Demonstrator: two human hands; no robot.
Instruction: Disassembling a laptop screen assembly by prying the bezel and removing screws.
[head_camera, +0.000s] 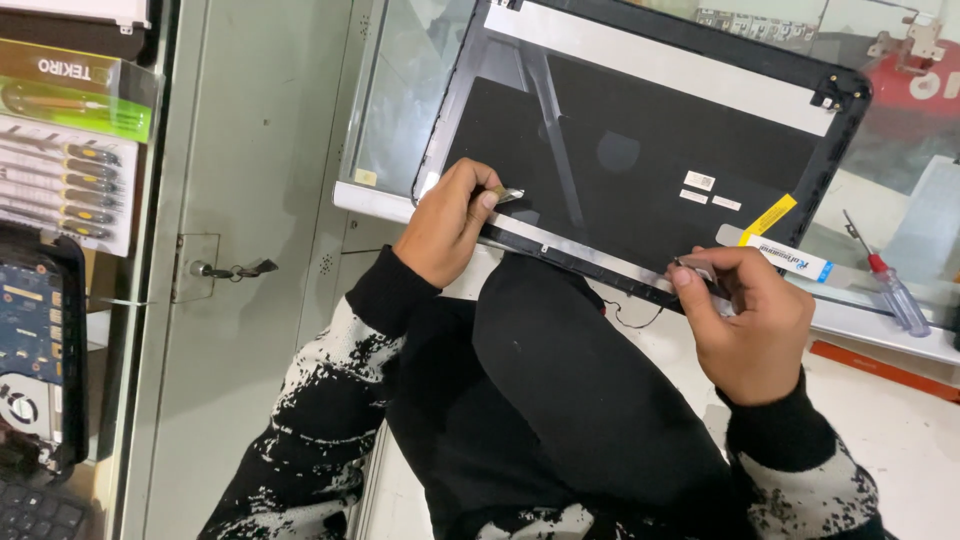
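We are pinching a metallic strip (507, 194) in the left hand (445, 225) and a thin cable (690, 266) in the right hand (750, 320), along the laptop lid (640, 130) lower edge, mid-frame.

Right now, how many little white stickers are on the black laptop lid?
3. One white sticker sits highest, a second just below it, and a third to their right, all on the laptop lid. The hands could hide others.
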